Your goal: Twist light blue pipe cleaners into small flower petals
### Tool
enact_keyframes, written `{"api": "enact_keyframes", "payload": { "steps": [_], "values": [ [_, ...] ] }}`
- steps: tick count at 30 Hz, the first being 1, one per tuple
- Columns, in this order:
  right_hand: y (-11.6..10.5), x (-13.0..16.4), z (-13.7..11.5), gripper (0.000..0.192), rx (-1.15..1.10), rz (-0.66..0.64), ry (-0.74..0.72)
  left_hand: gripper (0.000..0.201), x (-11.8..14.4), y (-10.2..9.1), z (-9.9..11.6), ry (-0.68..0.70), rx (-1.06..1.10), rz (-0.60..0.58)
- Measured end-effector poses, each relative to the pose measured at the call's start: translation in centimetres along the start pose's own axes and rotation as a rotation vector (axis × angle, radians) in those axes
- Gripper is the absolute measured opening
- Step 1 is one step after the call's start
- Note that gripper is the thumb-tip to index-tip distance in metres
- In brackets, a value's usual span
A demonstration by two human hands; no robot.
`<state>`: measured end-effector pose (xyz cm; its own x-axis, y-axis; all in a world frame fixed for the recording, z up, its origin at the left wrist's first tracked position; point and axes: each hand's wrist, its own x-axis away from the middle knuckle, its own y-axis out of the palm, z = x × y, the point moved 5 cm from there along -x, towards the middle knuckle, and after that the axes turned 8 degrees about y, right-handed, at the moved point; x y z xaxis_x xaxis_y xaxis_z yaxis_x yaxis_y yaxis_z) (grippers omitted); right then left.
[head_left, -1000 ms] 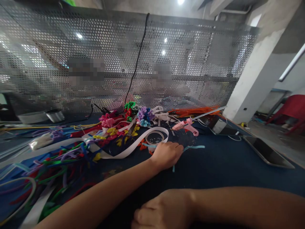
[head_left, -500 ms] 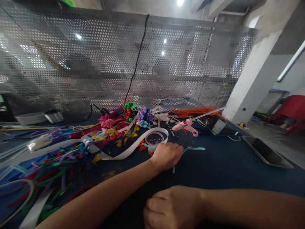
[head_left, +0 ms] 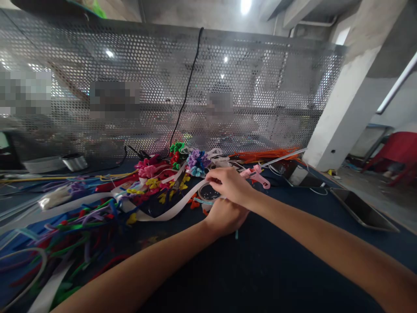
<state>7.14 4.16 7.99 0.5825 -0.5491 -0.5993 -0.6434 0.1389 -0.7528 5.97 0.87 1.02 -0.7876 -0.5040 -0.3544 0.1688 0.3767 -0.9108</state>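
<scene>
My left hand (head_left: 226, 216) is closed in a fist around light blue pipe cleaners; one end (head_left: 236, 234) pokes out below it and another (head_left: 203, 201) on its left. Crossing above it, my right hand (head_left: 232, 184) has its fingertips pinched together at a white ribbon (head_left: 177, 211); whether they grip the ribbon or something small, I cannot make out. Just below those fingertips lies a round dish (head_left: 208, 192) with small white beads, partly covered by my hands. Orange pipe-cleaner pieces (head_left: 194, 202) sit beside the dish. A pink glue gun (head_left: 257, 176) lies right behind my right hand.
Pipe-cleaner flowers (head_left: 198, 161) in several colours are heaped at the back. Loose pipe cleaners (head_left: 78, 234) spread across the left. Orange stems (head_left: 260, 155) lie along a perforated metal screen (head_left: 156, 87). A dark tablet-like slab (head_left: 363, 208) is at the right edge.
My right hand has moved from the near edge up and forward, over my left hand to the ribbon and dish. My left hand has stayed in place, closed.
</scene>
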Motion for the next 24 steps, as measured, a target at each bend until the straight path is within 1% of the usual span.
{"api": "enact_keyframes", "payload": {
  "steps": [1, 3, 5, 6, 8, 10, 11, 12, 14, 16, 19, 21, 24],
  "values": [
    [0.3, -0.4, 1.0, 0.011, -0.015, -0.018, 0.053, 0.024, 0.0, 0.0, 0.0, -0.007, 0.004, -0.001],
    [0.3, -0.5, 2.0, 0.008, -0.034, -0.018, 0.107, 0.021, 0.1, 0.0, -0.1, -0.028, 0.018, -0.003],
    [-1.0, 0.4, 1.8, 0.008, -0.042, 0.049, 0.103, 0.019, 0.1, 0.1, -0.3, -0.050, 0.034, -0.003],
    [-2.0, 1.2, 1.4, 0.010, -0.044, 0.108, 0.086, 0.019, 0.0, 0.1, -0.4, -0.066, 0.041, -0.002],
    [-4.3, 3.6, 0.5, 0.013, -0.018, 0.240, 0.026, 0.020, -0.1, 0.2, -0.8, -0.108, 0.053, 0.007],
    [-5.8, 6.6, -0.3, 0.013, 0.085, 0.303, -0.124, 0.021, -0.2, 0.3, -1.3, -0.150, 0.066, 0.021],
    [-6.0, 8.2, -0.7, 0.014, 0.158, 0.308, -0.245, 0.021, -0.3, 0.3, -1.5, -0.172, 0.078, 0.033],
    [-5.9, 9.7, -0.7, 0.015, 0.223, 0.288, -0.348, 0.020, -0.3, 0.2, -1.8, -0.197, 0.097, 0.047],
    [-5.4, 11.9, 0.6, 0.013, 0.322, 0.238, -0.401, 0.020, -0.5, 0.1, -2.2, -0.252, 0.156, 0.080],
    [-4.7, 13.0, 2.6, 0.013, 0.376, 0.188, -0.379, 0.020, -0.7, 0.1, -2.5, -0.294, 0.227, 0.102],
    [-4.1, 13.2, 5.1, 0.020, 0.366, 0.183, -0.312, 0.020, -1.1, 0.1, -2.5, -0.294, 0.302, 0.106],
    [-3.9, 12.8, 6.0, 0.024, 0.329, 0.181, -0.267, 0.018, -1.3, 0.1, -2.4, -0.269, 0.326, 0.105],
    [-3.5, 12.5, 6.6, 0.025, 0.288, 0.123, -0.227, 0.015, -1.7, 0.3, -1.9, -0.184, 0.315, 0.089]
  ]
}}
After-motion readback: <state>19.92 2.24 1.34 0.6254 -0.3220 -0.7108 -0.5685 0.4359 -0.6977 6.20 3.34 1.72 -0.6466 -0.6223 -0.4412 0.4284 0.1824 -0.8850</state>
